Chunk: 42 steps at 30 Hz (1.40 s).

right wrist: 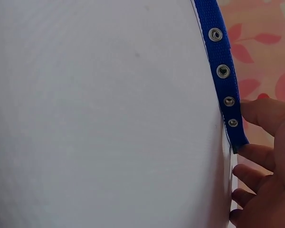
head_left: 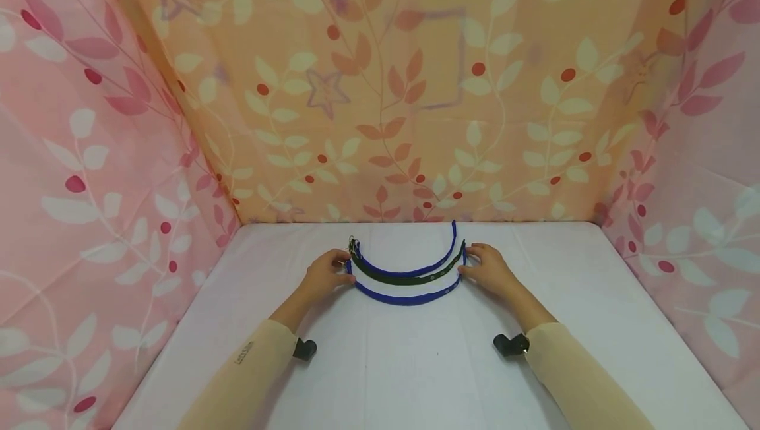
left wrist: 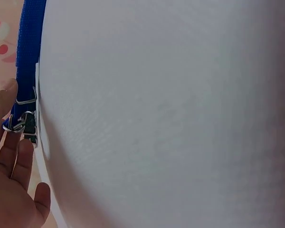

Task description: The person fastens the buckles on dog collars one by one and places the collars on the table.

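Observation:
Three curved pet collars lie on the white table: a blue collar nearest me, a dark green collar behind it, and another blue collar farthest back. My left hand pinches the buckle end of the front blue collar. In the left wrist view, its metal buckle and ring show between thumb and fingers, beside a bit of green strap. The other end, a blue strap with several metal eyelets, is pinched between the thumb and forefinger of my right hand.
The white table reaches back to an orange leaf-patterned curtain. Pink patterned curtains hang on the left and right. Small black devices are worn at the left wrist and right wrist.

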Each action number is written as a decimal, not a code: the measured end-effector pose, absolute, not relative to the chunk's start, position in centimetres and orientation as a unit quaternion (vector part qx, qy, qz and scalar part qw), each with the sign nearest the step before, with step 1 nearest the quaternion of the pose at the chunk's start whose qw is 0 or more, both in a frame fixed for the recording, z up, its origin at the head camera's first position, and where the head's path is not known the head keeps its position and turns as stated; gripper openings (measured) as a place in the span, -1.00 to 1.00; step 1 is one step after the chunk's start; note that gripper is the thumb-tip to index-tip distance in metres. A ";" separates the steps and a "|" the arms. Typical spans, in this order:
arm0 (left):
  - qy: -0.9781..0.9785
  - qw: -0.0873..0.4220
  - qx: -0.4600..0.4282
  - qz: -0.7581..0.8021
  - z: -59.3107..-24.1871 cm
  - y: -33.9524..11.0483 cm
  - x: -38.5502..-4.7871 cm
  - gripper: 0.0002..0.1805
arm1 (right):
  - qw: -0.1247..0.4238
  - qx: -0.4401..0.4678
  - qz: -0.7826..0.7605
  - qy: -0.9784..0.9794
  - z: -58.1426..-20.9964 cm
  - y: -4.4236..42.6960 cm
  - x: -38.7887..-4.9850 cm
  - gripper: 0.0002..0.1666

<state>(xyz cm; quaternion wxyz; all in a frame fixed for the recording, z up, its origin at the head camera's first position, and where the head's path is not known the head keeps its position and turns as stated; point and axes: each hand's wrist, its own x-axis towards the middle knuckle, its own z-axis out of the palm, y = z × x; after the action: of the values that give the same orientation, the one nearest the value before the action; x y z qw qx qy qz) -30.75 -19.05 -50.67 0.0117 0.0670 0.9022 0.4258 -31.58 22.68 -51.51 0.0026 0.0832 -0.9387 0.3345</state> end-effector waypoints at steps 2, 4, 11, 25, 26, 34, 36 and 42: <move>0.894 0.009 0.071 0.442 -50.6 -19.1 -30.6 -0.42 | 0.002 0.081 0.332 -0.940 -51.4 22.6 -31.5 -0.26; 0.888 0.008 0.077 0.453 -50.5 -19.1 -30.5 -0.44 | 0.003 0.077 0.327 -0.942 -51.4 22.5 -31.4 -0.26; 0.860 0.008 0.096 0.502 -50.6 -19.1 -30.6 -0.54 | 0.026 0.046 0.289 -0.956 -50.8 22.0 -31.5 -0.45; 0.899 0.057 0.150 0.408 -49.3 -19.6 -29.6 -0.58 | 0.085 -0.078 0.331 -0.937 -49.5 21.2 -30.6 -0.69; 0.904 0.062 0.154 0.395 -49.1 -19.7 -29.5 -0.60 | 0.094 -0.080 0.344 -0.931 -49.5 21.2 -30.5 -0.67; 0.932 0.095 0.155 0.314 -48.4 -20.3 -29.3 -0.70 | 0.122 -0.037 0.469 -0.874 -49.0 20.8 -30.0 -0.69; 0.934 0.096 0.155 0.306 -48.4 -20.6 -29.2 -0.73 | 0.118 -0.022 0.491 -0.863 -48.8 20.6 -29.8 -0.70; 0.934 0.073 0.169 0.305 -48.6 -21.3 -28.5 -0.82 | 0.104 0.030 0.528 -0.842 -48.4 20.2 -28.9 -0.60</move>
<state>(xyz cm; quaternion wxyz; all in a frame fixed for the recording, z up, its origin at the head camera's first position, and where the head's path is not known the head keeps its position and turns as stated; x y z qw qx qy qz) -28.45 -21.29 -48.62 0.0732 0.1689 0.9342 0.3055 -28.91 20.25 -48.44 0.1043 0.0296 -0.8423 0.5280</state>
